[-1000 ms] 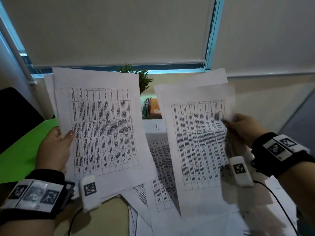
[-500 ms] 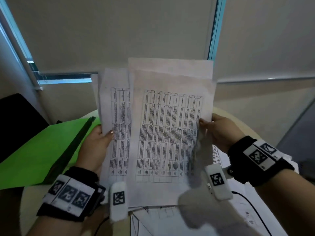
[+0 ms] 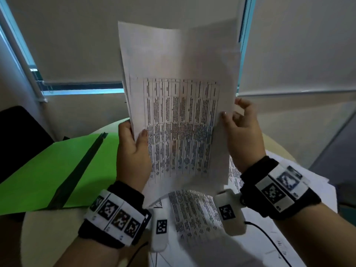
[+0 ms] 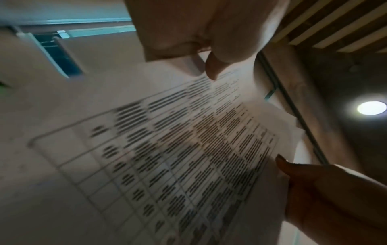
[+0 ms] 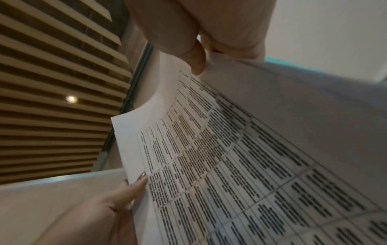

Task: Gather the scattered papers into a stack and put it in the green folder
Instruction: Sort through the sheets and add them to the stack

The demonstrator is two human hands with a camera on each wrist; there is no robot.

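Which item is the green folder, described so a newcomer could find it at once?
Start at the round beige table below the window blinds. On its left side, beside the left hand, lies the green folder, open flat. It is the only bright green thing there, crossed by a dark spine strip, unlike the white printed papers.

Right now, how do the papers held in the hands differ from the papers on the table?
The held papers stand upright, gripped at both side edges by the left hand and right hand; the table papers lie flat and untouched. Held ones are stacked; table ones are scattered. Both carry printed tables.
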